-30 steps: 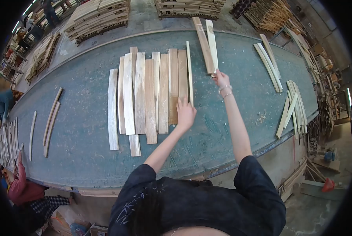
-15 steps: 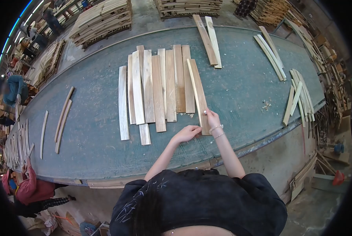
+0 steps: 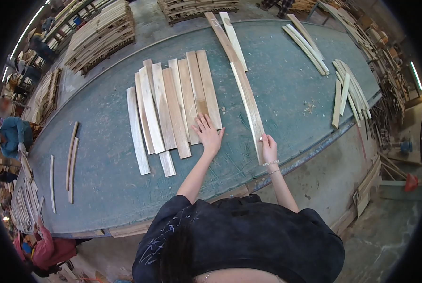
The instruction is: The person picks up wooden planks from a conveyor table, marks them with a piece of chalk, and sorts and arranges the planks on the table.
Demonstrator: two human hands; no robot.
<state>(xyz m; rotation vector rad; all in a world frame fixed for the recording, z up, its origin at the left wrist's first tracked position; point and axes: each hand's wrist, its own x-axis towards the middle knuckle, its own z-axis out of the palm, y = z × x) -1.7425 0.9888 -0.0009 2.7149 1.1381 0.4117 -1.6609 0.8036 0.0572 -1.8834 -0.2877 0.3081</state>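
Note:
A row of several wooden strips [image 3: 174, 113] lies side by side on the green table [image 3: 112, 188], their ends uneven. My left hand [image 3: 208, 136] rests with spread fingers on the near ends of the strips at the row's right side. To the right of the row, my right hand [image 3: 268, 147] grips the near end of a single wooden strip [image 3: 249, 106], with the thumb on its top. That strip has a pale long edge, and its far end meets a brown strip [image 3: 224, 40] lying beside a paler strip [image 3: 233, 41].
Loose pale strips [image 3: 355, 92] lie at the table's right end, with more strips [image 3: 308, 45] behind them. Thin strips [image 3: 72, 162] lie at left. Stacked boards [image 3: 100, 35] stand beyond the table. Two co-workers, one in a red sleeve [image 3: 48, 247], are at the left.
My left hand has left the single strip's near end and moved onto the row. My right hand has shifted that strip rightward, away from the row. The camera view has turned slightly.

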